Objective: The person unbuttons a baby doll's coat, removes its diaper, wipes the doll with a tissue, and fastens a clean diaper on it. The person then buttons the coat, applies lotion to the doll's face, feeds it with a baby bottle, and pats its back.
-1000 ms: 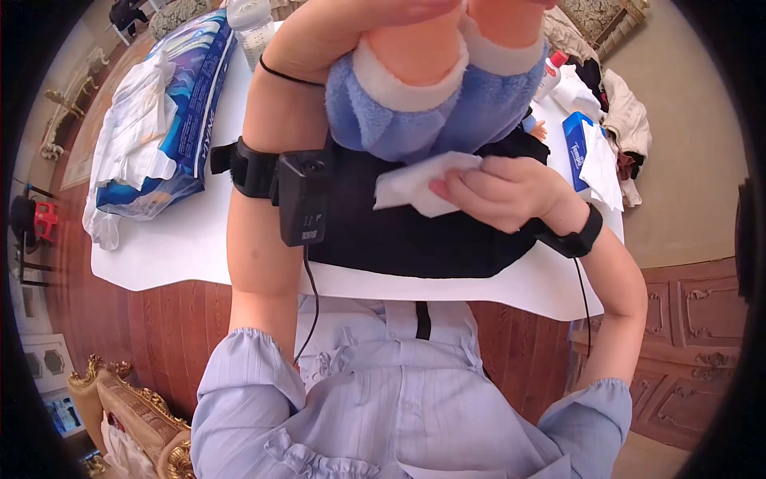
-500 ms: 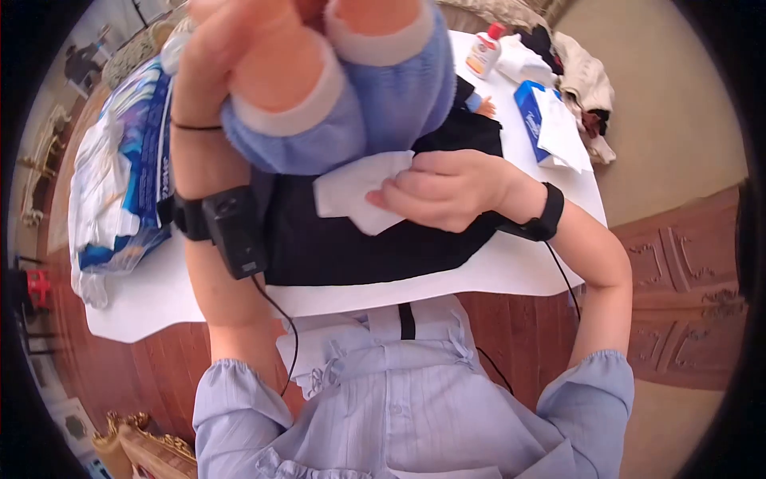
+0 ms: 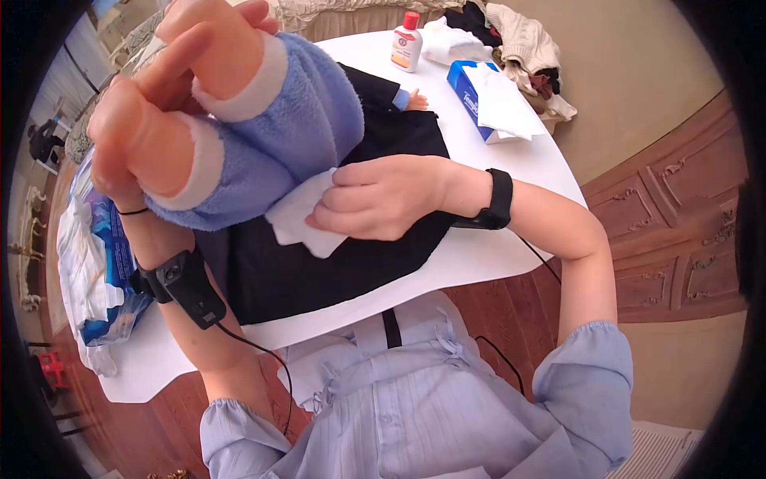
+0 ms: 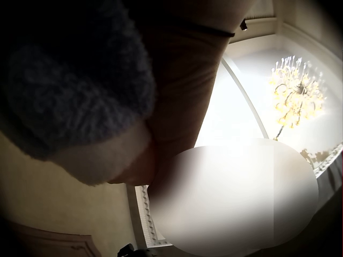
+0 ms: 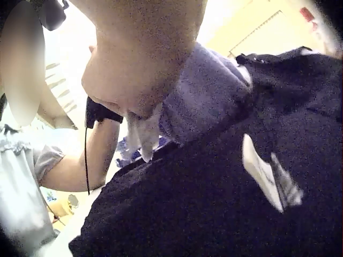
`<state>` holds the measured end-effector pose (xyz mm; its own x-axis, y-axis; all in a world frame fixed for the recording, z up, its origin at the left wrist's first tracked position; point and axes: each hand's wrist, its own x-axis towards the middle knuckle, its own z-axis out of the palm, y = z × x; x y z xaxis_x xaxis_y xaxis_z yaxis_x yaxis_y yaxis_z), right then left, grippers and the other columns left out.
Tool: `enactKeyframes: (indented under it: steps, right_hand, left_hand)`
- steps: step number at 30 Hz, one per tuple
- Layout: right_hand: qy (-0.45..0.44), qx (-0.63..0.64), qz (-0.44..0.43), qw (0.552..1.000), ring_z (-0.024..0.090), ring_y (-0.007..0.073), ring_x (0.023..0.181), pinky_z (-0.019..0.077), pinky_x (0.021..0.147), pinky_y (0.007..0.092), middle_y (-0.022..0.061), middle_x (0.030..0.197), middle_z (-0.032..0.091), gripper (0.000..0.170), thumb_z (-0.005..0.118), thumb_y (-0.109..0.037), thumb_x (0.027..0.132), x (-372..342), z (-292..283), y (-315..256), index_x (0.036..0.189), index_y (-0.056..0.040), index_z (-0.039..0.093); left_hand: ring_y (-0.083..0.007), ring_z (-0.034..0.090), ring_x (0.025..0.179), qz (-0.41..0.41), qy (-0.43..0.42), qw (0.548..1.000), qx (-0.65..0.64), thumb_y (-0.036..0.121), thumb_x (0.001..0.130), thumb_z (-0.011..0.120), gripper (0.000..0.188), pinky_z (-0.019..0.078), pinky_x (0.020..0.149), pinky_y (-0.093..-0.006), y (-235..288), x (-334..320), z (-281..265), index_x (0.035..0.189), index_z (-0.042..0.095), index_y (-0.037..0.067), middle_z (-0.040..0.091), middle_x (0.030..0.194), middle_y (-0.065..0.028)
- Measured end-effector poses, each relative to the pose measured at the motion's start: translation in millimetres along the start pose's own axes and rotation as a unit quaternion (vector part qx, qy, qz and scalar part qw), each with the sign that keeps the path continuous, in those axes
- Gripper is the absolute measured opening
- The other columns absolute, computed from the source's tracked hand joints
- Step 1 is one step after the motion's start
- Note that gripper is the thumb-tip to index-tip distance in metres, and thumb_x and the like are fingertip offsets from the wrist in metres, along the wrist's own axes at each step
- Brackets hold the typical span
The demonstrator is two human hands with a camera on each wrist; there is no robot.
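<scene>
At the upper left of the head view, my left hand (image 3: 174,60) grips a doll's legs (image 3: 231,68) by the ankles, one finger showing between them. The legs are raised, in blue fleecy trousers (image 3: 279,148) with white cuffs. My right hand (image 3: 391,195) pinches a white tissue (image 3: 307,215) right at the seat of the trousers. In the right wrist view the tissue (image 5: 142,139) hangs beneath the fingers beside the blue cloth. Under the doll lies a black cloth (image 3: 359,255). A small doll's hand (image 3: 416,100) shows beyond it; the doll's head is hidden.
A blue Tempo tissue box (image 3: 475,96) with tissues pulled out stands on the white table (image 3: 550,207) at right. Behind it are a red-capped bottle (image 3: 407,44) and a heap of clothes (image 3: 527,40). A blue plastic pack (image 3: 116,255) lies at the left edge.
In the head view, the raised legs and both hands have shifted left as the view turned right. The legs now show tilted to the left, with the feet in sight. The tissue stays by the trousers.
</scene>
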<state>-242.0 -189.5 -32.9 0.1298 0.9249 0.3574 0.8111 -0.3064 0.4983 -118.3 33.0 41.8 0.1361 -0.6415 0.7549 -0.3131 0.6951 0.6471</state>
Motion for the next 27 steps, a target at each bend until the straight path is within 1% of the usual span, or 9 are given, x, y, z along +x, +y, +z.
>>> enactKeyframes:
  steps: [4, 6, 11, 17, 19, 20, 23, 25, 27]
  right_hand:
    - [0.180, -0.100, 0.019, 0.978, 0.057, 0.0192, 0.085, 0.0466, 0.077, 0.0322, 0.0034, 0.100, 0.059, 0.031, 0.064, -0.014, 0.071, 17.2, -2.6, 6.4, 0.099, -0.0022, 0.068]
    - [0.056, -0.091, 0.061, 0.992, 0.056, 0.0182, 0.086, 0.0453, 0.075, 0.0311, 0.0026, 0.097, 0.058, 0.024, 0.063, -0.014, 0.072, 11.2, 5.7, 10.3, 0.093, -0.0032, 0.067]
    - [-0.080, 0.063, 0.192, 0.976, 0.055, 0.0190, 0.092, 0.0426, 0.083, 0.0331, 0.0022, 0.093, 0.058, 0.025, 0.062, -0.015, 0.073, -12.2, -1.3, -15.7, 0.095, -0.0062, 0.069]
    - [-0.069, 0.368, 0.385, 0.844, 0.064, 0.0292, 0.090, 0.0506, 0.080, 0.0377, 0.0107, 0.093, 0.067, 0.028, 0.060, -0.001, 0.079, -30.2, -92.9, -15.9, 0.105, -0.0031, 0.069]
    - [-0.040, 0.377, 0.497, 0.781, 0.066, 0.0216, 0.090, 0.0518, 0.080, 0.0334, 0.0102, 0.097, 0.070, 0.034, 0.058, 0.002, 0.079, -55.7, -117.6, 0.4, 0.111, -0.0045, 0.069]
    - [-0.055, 0.361, 0.598, 0.714, 0.066, 0.0134, 0.089, 0.0517, 0.081, 0.0292, 0.0071, 0.101, 0.072, 0.037, 0.057, 0.003, 0.081, -67.2, -135.2, 12.1, 0.114, -0.0065, 0.070]
    - [0.134, 0.183, 0.730, 0.645, 0.061, 0.0073, 0.077, 0.0499, 0.072, 0.0243, 0.0039, 0.087, 0.071, 0.027, 0.064, -0.015, 0.090, -123.2, -139.3, 56.2, 0.108, 0.0037, 0.070]
    - [0.168, 0.093, 0.713, 0.674, 0.060, 0.0065, 0.074, 0.0495, 0.068, 0.0243, 0.0017, 0.082, 0.071, 0.032, 0.069, -0.023, 0.088, -182.5, -131.0, 102.2, 0.108, 0.0021, 0.070]
    - [0.154, -0.019, 0.724, 0.672, 0.064, 0.0111, 0.071, 0.0507, 0.066, 0.0284, 0.0047, 0.078, 0.071, 0.034, 0.067, -0.032, 0.088, -241.1, -109.6, 150.3, 0.110, -0.0067, 0.072]
  left_hand:
    - [-0.0420, 0.045, 0.129, 0.008, -0.003, 0.999, 0.034, 0.073, 0.090, 0.030, 0.075, 0.0341, 0.110, -0.0513, -2.0, 0.4, 12.6, 0.141, 0.051, 0.022, 0.044, 0.142, -0.0261]
    - [-0.0421, 0.045, 0.129, 0.020, 0.053, 0.995, -0.084, 0.074, 0.089, 0.031, 0.075, 0.0345, 0.110, -0.0512, -0.6, 1.0, 19.8, 0.140, 0.052, 0.024, 0.045, 0.142, -0.0261]
    - [-0.0419, 0.046, 0.128, 0.003, 0.043, 0.999, -0.032, 0.078, 0.087, 0.032, 0.077, 0.0348, 0.109, -0.0511, -0.9, -0.8, 6.8, 0.139, 0.053, 0.026, 0.045, 0.142, -0.0256]
    - [-0.0414, 0.047, 0.127, -0.006, -0.001, 0.998, 0.057, 0.082, 0.083, 0.033, 0.080, 0.0357, 0.109, -0.0503, 1.5, -0.5, -3.8, 0.139, 0.053, 0.029, 0.045, 0.142, -0.0248]
    - [-0.0411, 0.047, 0.127, 0.005, -0.051, 0.994, 0.094, 0.084, 0.082, 0.033, 0.081, 0.0363, 0.109, -0.0496, 2.9, 2.9, -4.9, 0.139, 0.053, 0.030, 0.045, 0.142, -0.0244]
    - [-0.0409, 0.047, 0.126, 0.002, -0.052, 0.995, 0.087, 0.082, 0.082, 0.035, 0.078, 0.0371, 0.108, -0.0499, 3.2, 2.7, -4.9, 0.138, 0.054, 0.031, 0.046, 0.141, -0.0238]
    - [-0.0400, 0.050, 0.122, -0.002, -0.012, 0.993, 0.114, 0.077, 0.084, 0.042, 0.069, 0.0381, 0.106, -0.0509, 3.9, -7.3, 8.9, 0.134, 0.057, 0.031, 0.049, 0.137, -0.0227]
    - [-0.0394, 0.052, 0.119, -0.002, 0.026, 0.989, 0.145, 0.073, 0.085, 0.046, 0.063, 0.0383, 0.106, -0.0516, -16.1, 8.3, 26.8, 0.131, 0.059, 0.031, 0.051, 0.135, -0.0222]
    - [-0.0369, 0.061, 0.101, 0.443, -0.077, 0.893, -0.034, 0.080, 0.081, 0.043, 0.082, 0.0467, 0.094, -0.0457, -52.0, 52.5, 45.2, 0.117, 0.066, 0.010, 0.063, 0.114, -0.0280]
